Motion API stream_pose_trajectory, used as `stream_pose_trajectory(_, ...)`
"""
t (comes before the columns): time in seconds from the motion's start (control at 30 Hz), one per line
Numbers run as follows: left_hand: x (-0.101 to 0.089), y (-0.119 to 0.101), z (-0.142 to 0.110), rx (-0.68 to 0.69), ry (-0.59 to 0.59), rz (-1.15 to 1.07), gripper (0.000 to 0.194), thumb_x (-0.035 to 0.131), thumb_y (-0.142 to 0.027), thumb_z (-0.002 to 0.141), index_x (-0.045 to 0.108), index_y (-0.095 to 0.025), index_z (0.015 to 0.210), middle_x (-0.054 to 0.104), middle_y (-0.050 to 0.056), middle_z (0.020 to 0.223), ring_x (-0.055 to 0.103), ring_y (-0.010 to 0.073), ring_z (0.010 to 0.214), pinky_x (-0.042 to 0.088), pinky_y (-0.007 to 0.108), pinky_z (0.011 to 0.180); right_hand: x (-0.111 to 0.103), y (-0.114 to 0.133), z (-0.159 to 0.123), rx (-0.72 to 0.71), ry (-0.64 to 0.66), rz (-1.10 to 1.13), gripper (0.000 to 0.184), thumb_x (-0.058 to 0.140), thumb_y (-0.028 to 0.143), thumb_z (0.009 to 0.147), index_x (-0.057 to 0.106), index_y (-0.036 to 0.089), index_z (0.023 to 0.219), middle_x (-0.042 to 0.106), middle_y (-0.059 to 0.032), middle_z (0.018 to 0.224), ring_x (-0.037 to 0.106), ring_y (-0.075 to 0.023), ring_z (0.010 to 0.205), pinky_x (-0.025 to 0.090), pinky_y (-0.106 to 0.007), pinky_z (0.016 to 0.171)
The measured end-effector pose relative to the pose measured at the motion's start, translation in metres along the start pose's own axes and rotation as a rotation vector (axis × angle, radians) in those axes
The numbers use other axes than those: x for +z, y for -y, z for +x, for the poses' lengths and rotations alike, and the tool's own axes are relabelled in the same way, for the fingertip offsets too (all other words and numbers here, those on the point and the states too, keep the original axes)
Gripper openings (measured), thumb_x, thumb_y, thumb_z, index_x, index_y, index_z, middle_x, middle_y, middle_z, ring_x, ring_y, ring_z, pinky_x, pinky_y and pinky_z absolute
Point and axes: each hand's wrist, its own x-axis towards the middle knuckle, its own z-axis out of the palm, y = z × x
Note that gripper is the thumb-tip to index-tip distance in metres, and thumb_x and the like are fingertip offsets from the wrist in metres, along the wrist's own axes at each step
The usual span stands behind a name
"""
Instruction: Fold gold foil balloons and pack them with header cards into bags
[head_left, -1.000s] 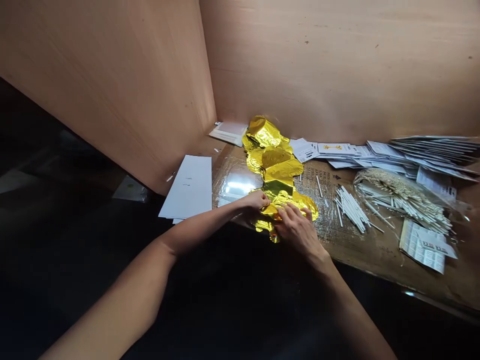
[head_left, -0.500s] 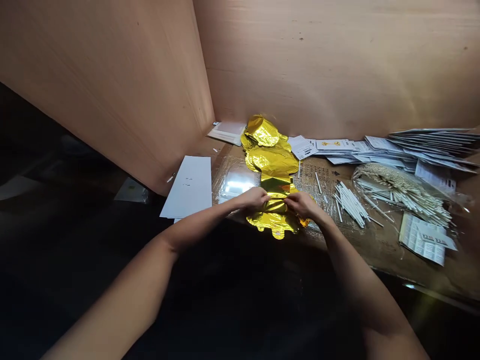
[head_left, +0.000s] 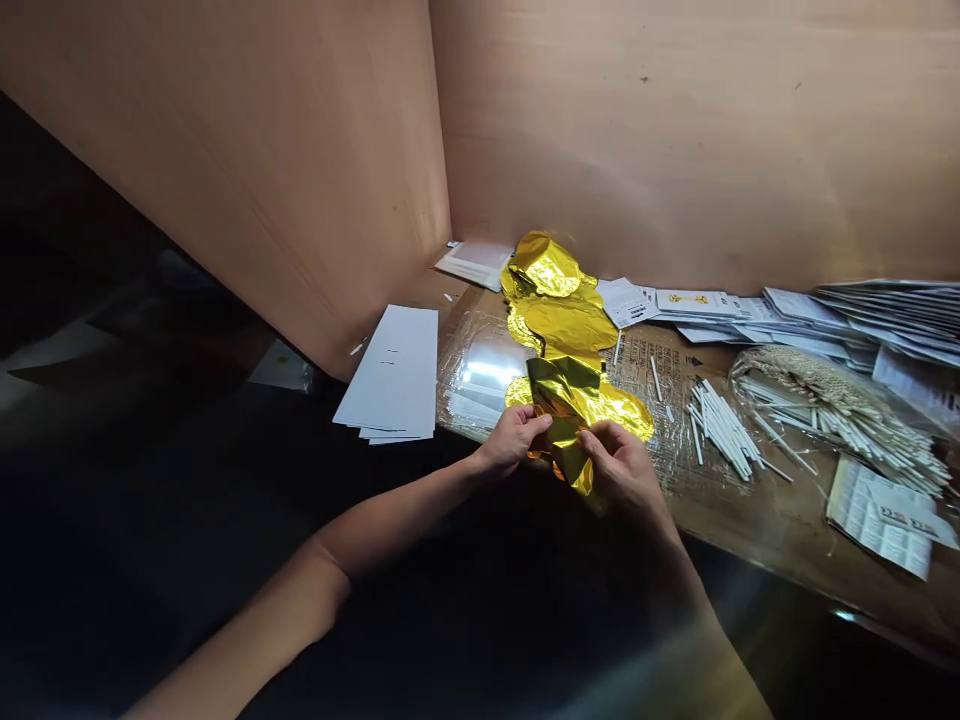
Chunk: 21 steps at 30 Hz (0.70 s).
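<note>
Head view: looking down at a cardboard-topped bench [head_left: 757,515] in a plywood corner [head_left: 442,130], both forearms reaching in from the bottom edge.

Main item: gold foil balloon [head_left: 566,325], flat and crumpled, lying on clear plastic film [head_left: 480,375].

Long axis: runs from the back corner forward to the person, slightly slanted, with the gripped end nearest the body and the far lobes lying loose on the bench.

Left hand [head_left: 514,442]: clenched on the near end of the balloon, pinching the foil at the left side of a raised fold.

Right hand [head_left: 622,470]: also closed on the foil, just beside the left hand, fingers [head_left: 604,440] curled over the near end. Exact finger contact partly hidden by the crumpled foil.

Between hands: foil bunched and lifted off the bench, one darker flap [head_left: 562,385] tilted up and pointing back along the balloon.

Nearer hand: both are about level at the grip; the right sits closer to the wide gold lobe [head_left: 622,413], the left closer to the small lobe [head_left: 517,392].

Left of balloon: stack of white cards [head_left: 394,375], on the bench edge.

Back corner: small pile of white sheets [head_left: 472,265].

Right of balloon: loose white sticks [head_left: 724,430], a plastic bag of sticks [head_left: 817,410], fanned printed cards [head_left: 765,320], and printed leaflets [head_left: 877,520].
</note>
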Motion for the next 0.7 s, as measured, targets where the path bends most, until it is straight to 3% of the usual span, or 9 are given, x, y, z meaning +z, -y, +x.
stream_pose_trajectory(0.07,-0.001,-0.009,-0.004,-0.03,0.098,0.1,0.049,0.088,-0.056,0.077,0.071,-0.011,0.091,0.073,0.006,0.083,0.067,0.0123,0.068,0.056,0.027,0.07,0.006,0.004,-0.015,-0.003,-0.026,0.09,0.049,0.08,0.065,0.082,0.064,0.026,0.108,0.071,-0.0069,0.094,0.067,-0.0239,0.08,0.056,-0.034,0.066)
stream_pose_trajectory(0.17,-0.002,-0.025,-0.009,-0.026,0.253,0.207,0.041,0.081,-0.048,0.085,0.072,-0.014,0.105,0.074,0.005,0.09,0.068,0.0127,0.073,0.055,0.026,0.072,0.012,0.012,-0.022,0.063,0.147,0.317,0.043,0.078,0.057,0.086,0.066,0.027,0.114,0.074,-0.0064,0.095,0.07,-0.0256,0.081,0.059,-0.038,0.072)
stream_pose_trajectory(0.2,-0.002,-0.029,-0.01,0.005,0.264,0.244,0.036,0.08,-0.043,0.086,0.073,-0.015,0.107,0.073,0.004,0.088,0.067,0.0124,0.073,0.054,0.026,0.072,0.013,0.013,-0.022,0.086,0.163,0.388,0.034,0.077,0.053,0.088,0.067,0.027,0.108,0.074,-0.005,0.09,0.07,-0.0243,0.076,0.058,-0.037,0.07)
stream_pose_trajectory(0.27,-0.001,-0.036,-0.013,0.058,0.273,0.321,0.026,0.075,-0.037,0.087,0.075,-0.015,0.1,0.071,0.004,0.086,0.066,0.0129,0.075,0.053,0.026,0.072,0.016,0.014,-0.02,0.098,0.075,0.47,0.019,0.076,0.043,0.086,0.066,0.027,0.09,0.07,-0.0014,0.075,0.063,-0.0199,0.062,0.052,-0.033,0.06)
stream_pose_trajectory(0.33,0.0,-0.039,-0.017,0.066,0.302,0.39,0.023,0.07,-0.036,0.088,0.077,-0.015,0.094,0.069,0.005,0.09,0.066,0.0152,0.081,0.054,0.027,0.074,0.018,0.011,-0.016,0.094,-0.014,0.475,0.018,0.075,0.035,0.082,0.061,0.025,0.075,0.062,0.0012,0.065,0.055,-0.0164,0.054,0.046,-0.029,0.053)
stream_pose_trajectory(0.43,0.003,-0.038,-0.024,0.116,0.274,0.496,0.028,0.077,-0.035,0.083,0.075,-0.017,0.105,0.066,0.005,0.102,0.066,0.0161,0.087,0.055,0.027,0.073,0.017,0.009,-0.014,0.095,-0.025,0.504,0.016,0.073,0.04,0.086,0.065,0.026,0.089,0.064,0.003,0.069,0.055,-0.0147,0.053,0.045,-0.027,0.051)
stream_pose_trajectory(0.53,0.005,-0.033,-0.029,0.154,0.19,0.476,0.05,0.083,-0.028,0.08,0.065,-0.021,0.126,0.066,0.006,0.112,0.068,0.0142,0.086,0.056,0.026,0.073,0.017,0.012,-0.019,0.138,0.112,0.602,0.042,0.081,0.048,0.086,0.064,0.03,0.121,0.072,0.002,0.084,0.063,-0.0158,0.059,0.051,-0.028,0.055)
stream_pose_trajectory(0.63,0.006,-0.029,-0.03,0.126,0.123,0.341,0.071,0.083,-0.027,0.082,0.049,-0.026,0.144,0.069,0.007,0.116,0.072,0.0155,0.086,0.057,0.028,0.075,0.02,0.02,-0.027,0.149,0.239,0.599,0.047,0.086,0.043,0.085,0.067,0.027,0.125,0.078,-0.0043,0.097,0.071,-0.0203,0.072,0.057,-0.032,0.066)
stream_pose_trajectory(0.7,0.006,-0.027,-0.031,0.08,0.156,0.298,0.064,0.083,-0.028,0.082,0.055,-0.022,0.139,0.072,0.007,0.107,0.073,0.0177,0.087,0.058,0.03,0.079,0.02,0.025,-0.032,0.128,0.231,0.562,0.044,0.085,0.041,0.086,0.07,0.026,0.125,0.078,-0.0054,0.1,0.071,-0.0204,0.074,0.057,-0.033,0.068)
